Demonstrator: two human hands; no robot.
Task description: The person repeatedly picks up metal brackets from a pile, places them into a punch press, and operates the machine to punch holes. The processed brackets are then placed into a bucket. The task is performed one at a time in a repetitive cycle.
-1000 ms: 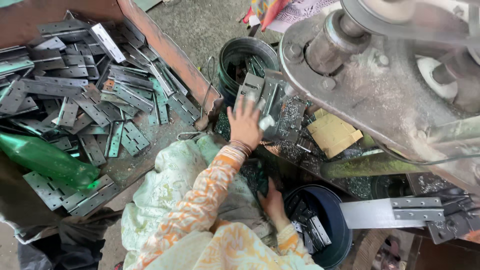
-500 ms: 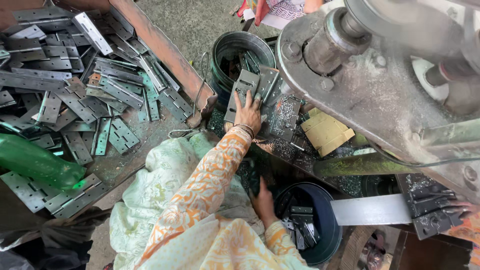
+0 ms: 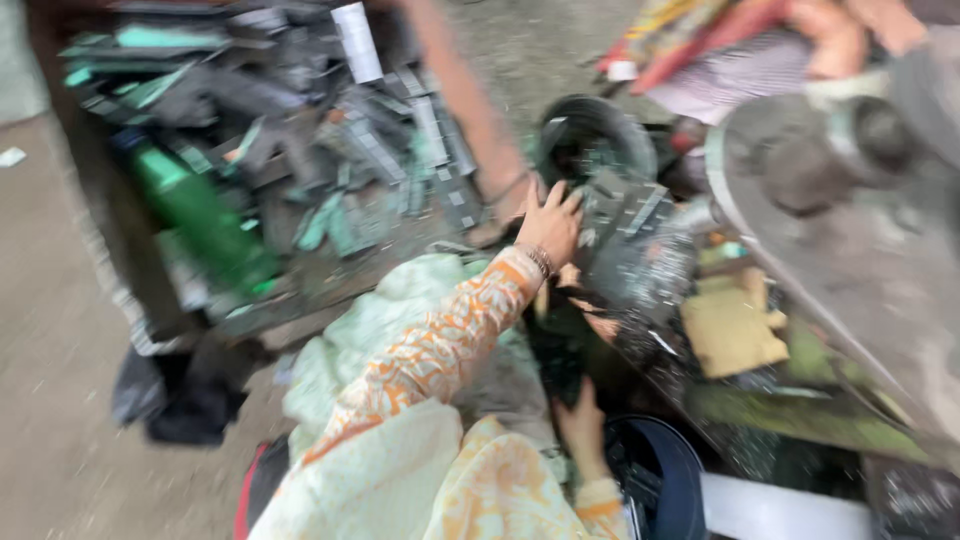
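Grey punched metal strips (image 3: 625,215), flat and slotted, sit stacked at upper centre of the frame, leaning at the mouth of a dark round bucket (image 3: 590,140). Whole view is motion-blurred; fine detail lost.

Left hand (image 3: 548,225): fingers spread fairly wide, laid against the near edge of the strip stack, touching it. Whether it has closed on a strip cannot be told. Beaded bracelet at the wrist, orange-patterned sleeve (image 3: 440,345) behind it.

Right hand (image 3: 582,425): lower centre, resting by the rim of a dark blue tub (image 3: 665,470) with more metal pieces inside. Fingers hidden by blur; grip cannot be told.

Step, as I judge it: picking a strip off the stack. The move seems to call for closing fingers round one thin, hard-edged piece and sliding it free without tipping the rest.

Surroundings: wooden crate (image 3: 470,120) at upper left heaped with similar strips, a green plastic bottle (image 3: 195,215) on them. Pale crumpled cloth (image 3: 400,310) over the lap. Heavy grey press machine (image 3: 850,240) fills the right side; yellowish folded pad (image 3: 735,325) on its bed.
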